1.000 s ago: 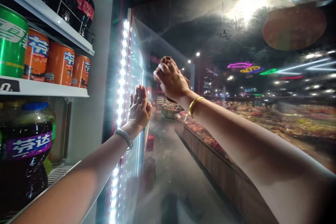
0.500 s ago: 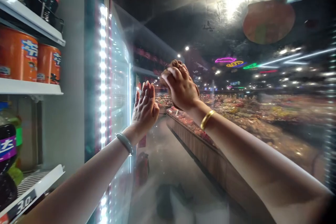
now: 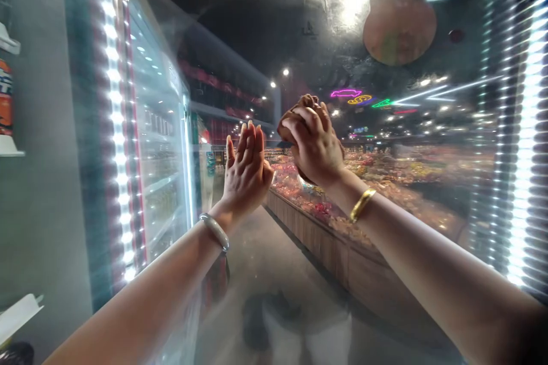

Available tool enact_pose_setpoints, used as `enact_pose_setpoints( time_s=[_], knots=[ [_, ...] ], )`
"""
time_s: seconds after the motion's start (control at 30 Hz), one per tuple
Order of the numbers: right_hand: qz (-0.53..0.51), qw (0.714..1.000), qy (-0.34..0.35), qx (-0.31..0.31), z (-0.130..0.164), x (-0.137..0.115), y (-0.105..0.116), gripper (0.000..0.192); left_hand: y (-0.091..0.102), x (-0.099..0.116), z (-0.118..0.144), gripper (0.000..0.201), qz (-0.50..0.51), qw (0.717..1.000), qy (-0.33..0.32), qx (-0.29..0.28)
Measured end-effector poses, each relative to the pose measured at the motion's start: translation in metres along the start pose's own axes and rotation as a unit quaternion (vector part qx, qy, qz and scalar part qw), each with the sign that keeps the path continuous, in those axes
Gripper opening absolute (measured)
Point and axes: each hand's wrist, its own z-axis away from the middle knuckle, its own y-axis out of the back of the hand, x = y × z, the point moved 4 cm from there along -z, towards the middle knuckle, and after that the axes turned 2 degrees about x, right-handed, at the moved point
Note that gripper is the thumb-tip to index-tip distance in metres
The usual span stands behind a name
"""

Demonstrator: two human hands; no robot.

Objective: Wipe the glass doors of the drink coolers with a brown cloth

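The right hand [image 3: 314, 148] is bunched closed around a brownish cloth [image 3: 295, 122], pressing it against the glass door [image 3: 299, 40] of the cooler, high on the pane. The left hand [image 3: 247, 168] lies open and flat, fingers together, palm on the glass just beside the right hand, toward the LED strip [image 3: 115, 125] on the door's edge. A bracelet sits on each wrist.

As a judgement, the risks lie in the door itself. It stands swung out from the cooler, and pressure from both hands could push it further or make it swing, so the cloth loses contact and skids. The flat palm may leave a fresh print on the pane beside the cloth. The wad is small, so it could slip from the grip under hard rubbing; the hard bracelets could knock the glass.

Compared with the earlier frames, the drink shelves [image 3: 8, 148] have slid almost out of view past the LED strip; only an orange sliver remains. A second light strip [image 3: 520, 142] now shows on the far side of the glass. The hands sit closer together, in the same poses.
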Motion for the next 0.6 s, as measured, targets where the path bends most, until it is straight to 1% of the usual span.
enact_pose_setpoints(
  time_s=[0.07, 0.13, 0.17, 0.23, 0.3, 0.37, 0.43, 0.5, 0.53, 0.6],
  knots=[
    [-0.003, 1.0, 0.003, -0.017, -0.001, -0.01, -0.005, 0.044, -0.005, 0.009, -0.008, 0.087, 0.007, 1.0, 0.006, -0.005],
    [-0.009, 0.998, 0.04, -0.04, 0.012, -0.015, -0.005, 0.043, -0.009, 0.016, -0.008, 0.084, 0.011, 1.0, 0.004, -0.002],
    [-0.01, 0.997, 0.063, -0.048, 0.023, -0.014, -0.001, 0.043, -0.011, 0.02, -0.007, 0.082, 0.011, 1.0, -0.002, 0.001],
    [-0.008, 0.994, 0.097, -0.051, 0.045, -0.001, 0.011, 0.041, -0.013, 0.025, -0.001, 0.081, 0.008, 1.0, -0.017, 0.004],
    [0.006, 0.995, 0.096, -0.036, 0.056, 0.021, 0.027, 0.04, -0.014, 0.029, 0.001, 0.085, 0.006, 1.0, -0.029, 0.001],
    [0.022, 0.998, 0.061, -0.012, 0.052, 0.041, 0.038, 0.042, -0.015, 0.034, -0.001, 0.089, 0.008, 0.999, -0.031, 0.0],
    [0.035, 0.999, 0.014, 0.017, 0.035, 0.051, 0.041, 0.043, -0.016, 0.04, -0.009, 0.09, 0.012, 0.999, -0.029, 0.001],
    [0.041, 0.998, -0.014, 0.034, 0.019, 0.046, 0.037, 0.041, -0.017, 0.047, -0.019, 0.089, 0.017, 0.999, -0.028, 0.002],
    [0.042, 0.999, -0.015, 0.032, 0.014, 0.04, 0.033, 0.04, -0.019, 0.05, -0.023, 0.088, 0.021, 0.999, -0.025, 0.002],
    [0.034, 0.999, 0.011, 0.002, 0.018, 0.025, 0.028, 0.038, -0.022, 0.057, -0.026, 0.086, 0.028, 0.999, -0.018, 0.004]
  ],
)
